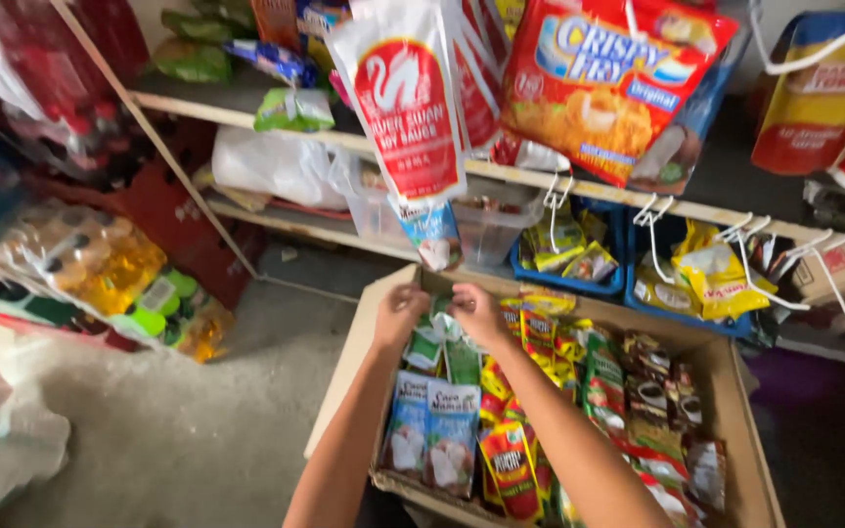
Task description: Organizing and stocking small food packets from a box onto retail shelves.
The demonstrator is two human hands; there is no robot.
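1. Over the far end of an open cardboard box (735, 411), both hands are meeting, the left hand (401, 311) and the right hand (476, 311) curled close together with fingers pinched on a small green-and-white sachet strip (432, 337); neither palm is spread, and how firmly each is pinching I cannot tell.

2. That strip is sitting at the back of the box, just above two pale blue coconut-milk packets (432, 435), and the hands are lifting its top edge, probably because the packets are standing in tight rows and only the tops are free to pinch.

3. Red and yellow seasoning sachets (511, 460) are lying beside the blue ones, and dark coffee sachets (652, 401) are filling the right side, sorted by kind so that each row is staying together.

4. Above the hands, a red-and-white soy sauce pouch (405, 108) and a large red breading-mix bag (603, 83) are hanging from the shelf edge (501, 171), likely so their fronts are showing.

5. White wire hooks (652, 220) are dangling nearby, apparently for stringing up more strips.

6. Blue bins (569, 284) under the shelf are keeping loose yellow packets from sliding off.

7. Bottles of cooking oil (80, 259) in shrink wrap are resting on the floor at left, well apart from the box, presumably too heavy to hang.
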